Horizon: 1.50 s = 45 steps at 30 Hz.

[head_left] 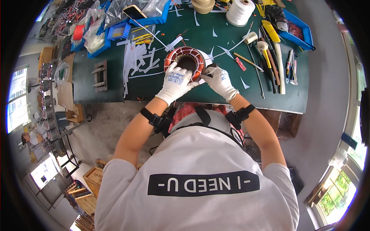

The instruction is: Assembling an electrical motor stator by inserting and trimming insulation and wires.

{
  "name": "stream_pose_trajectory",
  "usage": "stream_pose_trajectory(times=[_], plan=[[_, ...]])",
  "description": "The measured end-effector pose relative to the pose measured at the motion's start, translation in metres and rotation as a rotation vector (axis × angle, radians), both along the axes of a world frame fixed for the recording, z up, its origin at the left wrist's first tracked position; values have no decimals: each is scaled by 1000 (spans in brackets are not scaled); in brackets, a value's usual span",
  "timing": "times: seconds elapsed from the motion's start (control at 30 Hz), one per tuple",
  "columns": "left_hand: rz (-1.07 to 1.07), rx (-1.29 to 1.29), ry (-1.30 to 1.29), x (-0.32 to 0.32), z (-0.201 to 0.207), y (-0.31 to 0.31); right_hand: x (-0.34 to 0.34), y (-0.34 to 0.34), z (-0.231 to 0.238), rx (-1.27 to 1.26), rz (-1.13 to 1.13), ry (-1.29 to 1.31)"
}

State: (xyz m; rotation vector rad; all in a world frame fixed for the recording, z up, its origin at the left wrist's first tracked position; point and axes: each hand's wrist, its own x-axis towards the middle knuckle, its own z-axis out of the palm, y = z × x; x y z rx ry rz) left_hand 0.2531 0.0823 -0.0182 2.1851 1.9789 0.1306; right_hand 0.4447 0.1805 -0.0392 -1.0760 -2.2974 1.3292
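Note:
A ring-shaped stator (200, 57) with copper-coloured windings stands on the green table in front of me, its coils bound round with white lacing. My left hand (176, 82), in a white glove, is closed on the near left rim, fingers reaching over the edge of the dark central hole. Beside the right rim my gloved right hand (219, 82) has its fingers pinched together; a small dark thing shows at the fingertips, too small to name. Behind that hand lies a piece of white sheet (208, 58). The stator's near side is partly hidden by my left hand.
White paper strips (133, 59) litter the left. Blue bins (99, 44) with bags and a phone (135, 12) stand behind. A white thread spool (240, 13) is at the back. Right lie a yellow-headed hammer (271, 31), mallets, rods, scissors and another blue bin (302, 29). A wooden frame (100, 76) sits far left.

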Motion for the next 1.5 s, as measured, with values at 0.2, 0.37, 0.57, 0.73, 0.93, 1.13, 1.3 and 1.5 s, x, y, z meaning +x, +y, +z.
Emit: stream_pose_trajectory(times=[0.2, 0.37, 0.57, 0.73, 0.93, 1.13, 1.3, 1.5], plan=[[-277, 22, -2, -41, 18, 7, 17, 24, 14, -37, 322, -92], [-24, 183, 85, -49, 35, -29, 90, 54, 18, -316, 206, -285], [502, 271, -131, -28, 8, -92, 71, 55, 13, 59, -136, 74], [517, -289, -372, 11, -21, -93, 22, 52, 21, 567, 118, -205], [693, -118, -659, 42, -2, -78, 38, 32, 26, 478, 210, -72], [678, 216, -353, 21, -6, -94, 36, 17, 35, 650, 405, 48], [827, 324, -1188, -14, -31, -77, 64, 41, 51, 180, 617, 11], [999, 412, -975, -31, -34, -29, 57, 42, 65, 41, 512, 60]])
